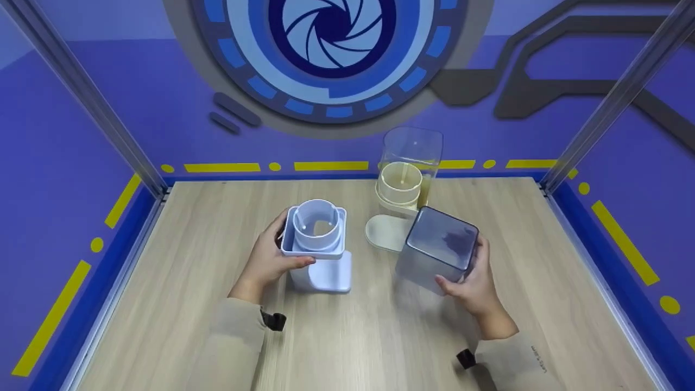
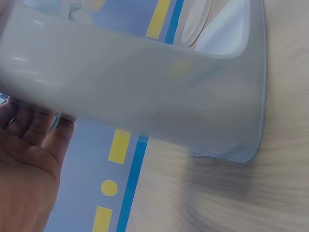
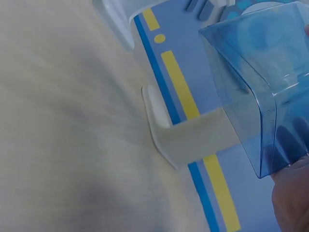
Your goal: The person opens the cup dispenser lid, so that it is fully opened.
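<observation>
My left hand (image 1: 266,260) grips a pale blue dispenser stand (image 1: 336,274) by its square top tray, thumb along the front edge. A round collar rises from that tray, and a flat rounded foot sticks out below. In the left wrist view the stand's curved back (image 2: 135,87) fills much of the picture, with fingers (image 2: 41,128) behind it. On the right, a see-through bluish square container (image 1: 440,239) is held up and tilted in my right hand (image 1: 480,277). The right wrist view shows this container (image 3: 260,72) from the side, fingers wrapped at its lower edge.
Behind the held container stands a cream dispenser (image 1: 400,187) with a round collar and a clear, tall container (image 1: 414,142) at its back. Its flat foot (image 1: 384,232) reaches forward on the wooden table (image 1: 347,347). Blue panels (image 1: 125,81) and metal posts enclose the table.
</observation>
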`<state>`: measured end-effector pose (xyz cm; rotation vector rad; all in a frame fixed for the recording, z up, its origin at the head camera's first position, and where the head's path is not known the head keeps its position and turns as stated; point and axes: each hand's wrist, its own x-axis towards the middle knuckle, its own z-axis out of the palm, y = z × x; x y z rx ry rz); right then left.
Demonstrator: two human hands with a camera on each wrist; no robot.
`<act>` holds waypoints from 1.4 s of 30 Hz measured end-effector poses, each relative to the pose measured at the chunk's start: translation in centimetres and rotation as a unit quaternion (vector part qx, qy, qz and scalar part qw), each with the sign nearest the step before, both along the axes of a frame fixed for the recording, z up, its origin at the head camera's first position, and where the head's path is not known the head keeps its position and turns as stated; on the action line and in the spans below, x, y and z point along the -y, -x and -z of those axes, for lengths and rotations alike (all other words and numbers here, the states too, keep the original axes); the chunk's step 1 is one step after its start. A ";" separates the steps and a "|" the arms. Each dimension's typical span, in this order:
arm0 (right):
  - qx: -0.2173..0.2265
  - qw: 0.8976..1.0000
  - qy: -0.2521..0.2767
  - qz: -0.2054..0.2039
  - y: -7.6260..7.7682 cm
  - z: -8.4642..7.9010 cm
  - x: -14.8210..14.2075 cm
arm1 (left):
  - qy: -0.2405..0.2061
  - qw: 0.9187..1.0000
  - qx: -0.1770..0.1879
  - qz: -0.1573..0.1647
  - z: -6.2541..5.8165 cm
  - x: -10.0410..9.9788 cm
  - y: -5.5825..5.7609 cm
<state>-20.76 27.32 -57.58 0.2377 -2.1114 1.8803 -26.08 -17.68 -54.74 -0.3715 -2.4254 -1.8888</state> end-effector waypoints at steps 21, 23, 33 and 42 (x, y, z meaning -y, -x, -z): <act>0.045 0.989 -0.010 0.138 2.3 1.5 -6.5 | -0.009 1.000 0.006 0.004 0.4 0.2 -0.1; 0.066 0.985 -0.012 0.159 2.8 1.5 -7.1 | -0.011 1.000 0.005 0.005 0.4 0.2 -0.1; 0.138 0.961 -0.027 0.236 5.8 1.5 -10.4 | -0.015 1.000 0.000 0.007 0.4 0.0 0.1; 0.173 0.944 -0.036 0.278 8.4 2.7 -12.0 | -0.016 1.000 0.005 0.009 0.4 0.0 0.0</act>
